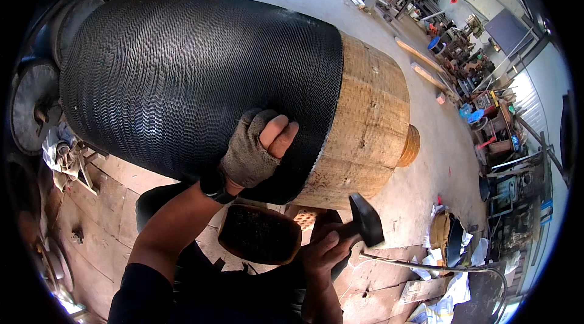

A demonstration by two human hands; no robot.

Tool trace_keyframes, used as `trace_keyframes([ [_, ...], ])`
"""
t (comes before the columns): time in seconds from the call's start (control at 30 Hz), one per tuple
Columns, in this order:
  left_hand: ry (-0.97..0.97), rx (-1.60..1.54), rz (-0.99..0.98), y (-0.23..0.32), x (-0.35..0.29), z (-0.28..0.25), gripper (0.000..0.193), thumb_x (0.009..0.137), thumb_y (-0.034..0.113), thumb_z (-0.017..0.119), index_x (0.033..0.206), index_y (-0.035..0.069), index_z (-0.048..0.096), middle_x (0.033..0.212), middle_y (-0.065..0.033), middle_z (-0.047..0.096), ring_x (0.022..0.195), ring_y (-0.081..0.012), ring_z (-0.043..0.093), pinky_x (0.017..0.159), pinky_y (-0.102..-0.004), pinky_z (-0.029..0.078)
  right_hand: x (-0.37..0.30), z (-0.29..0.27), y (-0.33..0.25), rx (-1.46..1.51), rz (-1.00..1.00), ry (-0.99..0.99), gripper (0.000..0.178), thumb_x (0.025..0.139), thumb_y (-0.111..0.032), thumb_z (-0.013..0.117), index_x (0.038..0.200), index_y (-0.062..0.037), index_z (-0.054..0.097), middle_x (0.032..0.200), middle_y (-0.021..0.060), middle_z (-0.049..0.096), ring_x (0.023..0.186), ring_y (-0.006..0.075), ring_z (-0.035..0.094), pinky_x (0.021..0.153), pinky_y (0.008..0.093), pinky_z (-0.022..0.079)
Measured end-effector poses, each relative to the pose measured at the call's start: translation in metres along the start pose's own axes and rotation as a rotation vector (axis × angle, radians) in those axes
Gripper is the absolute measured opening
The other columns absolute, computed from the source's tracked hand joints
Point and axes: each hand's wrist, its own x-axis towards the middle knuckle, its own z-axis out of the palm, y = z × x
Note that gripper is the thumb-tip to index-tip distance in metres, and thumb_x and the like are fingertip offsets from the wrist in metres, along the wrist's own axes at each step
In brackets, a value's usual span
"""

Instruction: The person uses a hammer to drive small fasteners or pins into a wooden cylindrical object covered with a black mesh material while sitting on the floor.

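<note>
A large wooden cylinder lies on its side before me. Its bare, pale wood end (365,117) shows at the right, and a black, finely ridged covering (201,75) wraps the rest. My left hand (255,148), in a grey glove with bare fingertips, is curled against the covering near its right edge. What its fingers hold, if anything, is hidden. Low at the right, my right hand (328,251) is wrapped round a hammer (365,219), whose dark head stands out beyond the fingers. Between my forearms sits a dark, rounded shape with a brown rim (260,234).
Large dark round drums (38,105) stand at the left beside a crumpled cloth (61,148). A wooden stub (410,146) juts from the cylinder's right end. Long timbers (420,56) lie on the floor beyond. A hose (438,266) and scraps are at lower right.
</note>
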Motion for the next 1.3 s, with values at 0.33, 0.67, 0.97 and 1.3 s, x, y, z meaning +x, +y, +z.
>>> trace_keyframes([
  [0.33, -0.02, 0.053, 0.022, -0.007, -0.001, 0.01, 0.047, 0.078, 0.004, 0.067, 0.124, 0.013, 0.064, 0.114, -0.0097, 0.055, 0.094, -0.029, 0.06, 0.078, -0.0461, 0.052, 0.012, -0.009, -0.03, -0.016, -0.102, -0.116, 0.02, 0.1, -0.014, 0.048, 0.096, 0.0021, 0.059, 0.076, 0.0168, 0.063, 0.062, 0.0362, 0.062, 0.058, 0.0378, 0.051],
  [0.67, 0.008, 0.046, 0.033, 0.003, 0.026, 0.002, 0.05, 0.08, -0.007, 0.06, 0.129, 0.006, 0.059, 0.109, -0.012, 0.058, 0.088, -0.028, 0.061, 0.075, -0.0426, 0.052, -0.012, -0.018, 0.025, -0.385, 0.223, -0.222, 0.017, 0.1, -0.018, 0.058, 0.098, -0.0014, 0.055, 0.067, 0.0236, 0.06, 0.061, 0.0461, 0.062, 0.051, 0.047, 0.048],
  [0.97, -0.157, -0.294, -0.197, 0.083, -0.031, 0.007, 0.051, 0.084, -0.004, 0.064, 0.134, 0.004, 0.056, 0.104, -0.013, 0.069, 0.09, -0.0303, 0.068, 0.083, -0.0437, 0.052, -0.002, -0.021, 0.013, -0.269, 0.245, -0.239, 0.021, 0.102, -0.02, 0.057, 0.097, 0.0002, 0.054, 0.071, 0.0248, 0.06, 0.064, 0.0457, 0.061, 0.052, 0.0461, 0.045],
  [1.3, -0.194, -0.374, -0.282, 0.082, -0.012, 0.003, 0.052, 0.083, -0.002, 0.065, 0.133, 0.003, 0.055, 0.092, -0.0121, 0.068, 0.082, -0.0302, 0.067, 0.073, -0.0416, 0.054, 0.003, -0.017, 0.011, -0.274, 0.157, -0.252, 0.021, 0.101, -0.02, 0.06, 0.106, 0.0003, 0.055, 0.076, 0.0263, 0.064, 0.069, 0.0456, 0.066, 0.055, 0.0474, 0.05],
])
